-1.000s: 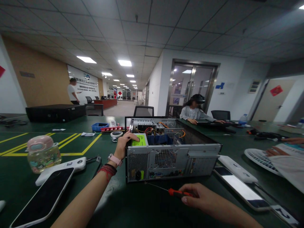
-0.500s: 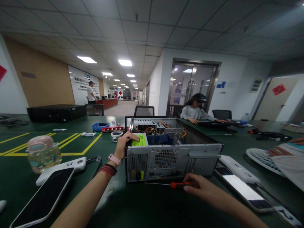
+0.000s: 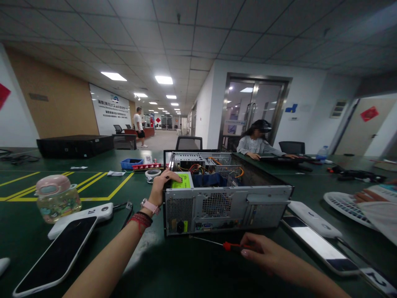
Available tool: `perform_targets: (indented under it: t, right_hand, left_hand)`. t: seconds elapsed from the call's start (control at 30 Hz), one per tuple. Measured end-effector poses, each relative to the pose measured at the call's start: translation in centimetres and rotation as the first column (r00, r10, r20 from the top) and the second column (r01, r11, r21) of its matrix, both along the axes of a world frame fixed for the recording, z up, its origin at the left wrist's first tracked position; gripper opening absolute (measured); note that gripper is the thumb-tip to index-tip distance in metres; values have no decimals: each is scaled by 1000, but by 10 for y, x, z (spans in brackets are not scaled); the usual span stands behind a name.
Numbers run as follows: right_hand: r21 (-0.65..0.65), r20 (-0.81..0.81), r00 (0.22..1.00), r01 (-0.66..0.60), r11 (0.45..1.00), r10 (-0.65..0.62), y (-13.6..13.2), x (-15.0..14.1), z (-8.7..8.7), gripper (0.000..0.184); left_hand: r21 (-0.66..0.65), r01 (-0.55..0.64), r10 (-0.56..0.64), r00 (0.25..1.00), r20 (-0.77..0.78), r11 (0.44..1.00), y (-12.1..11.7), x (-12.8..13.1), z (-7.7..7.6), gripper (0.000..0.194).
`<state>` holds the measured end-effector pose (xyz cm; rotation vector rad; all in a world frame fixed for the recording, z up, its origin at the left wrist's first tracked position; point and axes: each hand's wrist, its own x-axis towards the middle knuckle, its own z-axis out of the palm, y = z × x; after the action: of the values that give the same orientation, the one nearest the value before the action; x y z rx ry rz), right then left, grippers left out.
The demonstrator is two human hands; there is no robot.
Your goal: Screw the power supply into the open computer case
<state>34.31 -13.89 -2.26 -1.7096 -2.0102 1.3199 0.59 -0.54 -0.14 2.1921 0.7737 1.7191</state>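
Note:
An opened computer case [image 3: 229, 209] lies on its side on the green table, its rear panel facing me and wires showing inside. My left hand [image 3: 161, 184] grips its near left corner, fingers over the power supply [image 3: 182, 181] with the bright green label. In my right hand [image 3: 259, 250] is a screwdriver [image 3: 228, 246] with a red and black handle, my fingers closed around it. The thin shaft points left, and its tip lies in front of the bottom edge of the rear panel, apart from any visible screw.
To the left stand a pink-lidded bottle [image 3: 58, 198], a white power bank [image 3: 83, 217] and a phone [image 3: 58, 256]. Another phone [image 3: 319, 244] lies right. Behind are a blue tray [image 3: 132, 164] and a tape roll [image 3: 153, 173]. A person [image 3: 256, 142] sits opposite; someone's hand [image 3: 372, 196] rests by a white fan [image 3: 338, 203].
My right hand and the screwdriver have dropped slightly, away from the case's bottom edge. My left hand stays on the case. In the background, a standing person has moved right.

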Motion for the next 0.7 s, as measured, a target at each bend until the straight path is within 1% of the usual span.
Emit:
perform_targets:
  t: [0.1,0.2,0.33,0.4,0.47,0.53,0.57,0.63,0.7]
  right_hand:
    - [-63,-61,998,-24,998,20,-5,-3,-1,73]
    - [-138,-98,995,-35,990,21,-10,-8,-2,76]
    - [-192,-170,985,-30,981,-3,-14,-9,-12,79]
    - [-261,-223,975,-53,964,-7,-15,-9,-20,79]
    - [-348,-271,962,-90,933,-8,-18,-12,-26,80]
    - [-400,-287,958,-102,911,-18,-22,-17,-28,83]
    - [-408,-276,960,-86,909,-33,-25,-21,-28,83]
    - [-403,-238,969,-43,914,-59,-31,-28,-26,76]
    - [-408,-227,970,-15,913,-86,-37,-35,-27,61]
  left_hand:
    - [16,8,-8,1000,-3,1000,2,-1,-1,44]
    - [-2,4,-4,1000,3,1000,3,-1,-2,44]
    - [17,1,-1,1000,22,1000,-1,0,1,44]
    - [26,-2,1,1000,24,1000,-3,1,3,45]
    - [15,-4,3,1000,29,1000,-5,2,4,45]
    - [11,0,-1,1000,25,1000,-7,2,5,45]
    - [15,3,-4,1000,21,1000,-7,2,6,45]
    - [29,7,-7,1000,15,1000,-7,2,5,43]
    - [30,2,-2,1000,13,1000,-7,1,5,42]
